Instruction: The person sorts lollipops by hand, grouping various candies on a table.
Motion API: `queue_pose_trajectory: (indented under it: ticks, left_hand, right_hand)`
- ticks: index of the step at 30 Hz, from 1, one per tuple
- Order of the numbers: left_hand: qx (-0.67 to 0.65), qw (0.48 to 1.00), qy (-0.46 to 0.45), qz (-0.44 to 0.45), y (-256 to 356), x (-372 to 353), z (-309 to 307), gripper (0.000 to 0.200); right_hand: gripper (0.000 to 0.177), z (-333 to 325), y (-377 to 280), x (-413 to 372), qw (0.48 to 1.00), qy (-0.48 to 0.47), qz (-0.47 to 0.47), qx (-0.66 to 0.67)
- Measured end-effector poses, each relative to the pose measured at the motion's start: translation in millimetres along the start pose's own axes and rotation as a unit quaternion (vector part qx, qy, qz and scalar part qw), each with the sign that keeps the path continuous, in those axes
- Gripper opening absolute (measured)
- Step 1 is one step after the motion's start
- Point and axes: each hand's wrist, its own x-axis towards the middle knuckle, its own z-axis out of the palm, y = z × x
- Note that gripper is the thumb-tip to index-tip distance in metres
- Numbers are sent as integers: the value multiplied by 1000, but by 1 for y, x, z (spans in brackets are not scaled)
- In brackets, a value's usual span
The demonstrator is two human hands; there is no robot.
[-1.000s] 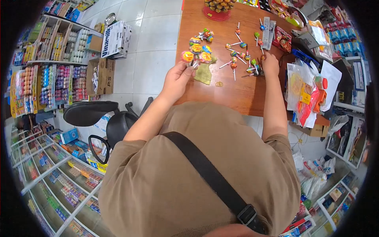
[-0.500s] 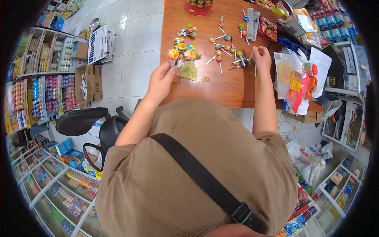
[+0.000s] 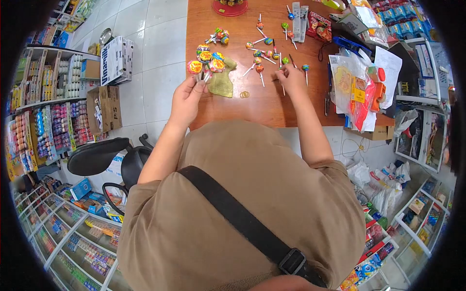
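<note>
My left hand (image 3: pixel 187 99) is closed around the sticks of a bunch of lollipops (image 3: pixel 206 56) with yellow, pink and blue wrappers, heads upward. Behind the bunch, an olive-green cloth (image 3: pixel 221 85) lies on the table. My right hand (image 3: pixel 292 80) is closed over the loose lollipops, its fingertips apparently on a lollipop's white stick (image 3: pixel 283 89); the fingers hide most of what lies beneath. To its left are several scattered lollipops (image 3: pixel 259 68), and to its right is a single lollipop (image 3: pixel 305 68). Another small pile of lollipops (image 3: pixel 221 36) rests farther back.
Rubber bands (image 3: pixel 244 94) lie near the front edge of the wooden table (image 3: pixel 238 112). A red packet (image 3: pixel 320 26), plastic bags and papers (image 3: pixel 388 72) crowd the right side. A red-based container (image 3: pixel 230 8) stands at the back. A black chair (image 3: pixel 99 156) is at left.
My right hand has moved left over the loose lollipops, uncovering one at the right. My left hand still holds its bunch. The whole view has shifted slightly.
</note>
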Motion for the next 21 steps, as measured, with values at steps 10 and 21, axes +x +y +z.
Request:
queue_pose_trajectory:
  ticks: [10, 21]
  left_hand:
    - [-5, 1000, 4, -18, 1, -2, -3, 16]
    - [-21, 999, 25, -7, -1, -4, -11, 18]
  right_hand:
    - [17, 1, -17, 37, 973, 80, -167, -136]
    - [21, 11, -13, 73, 951, 57, -232, -198]
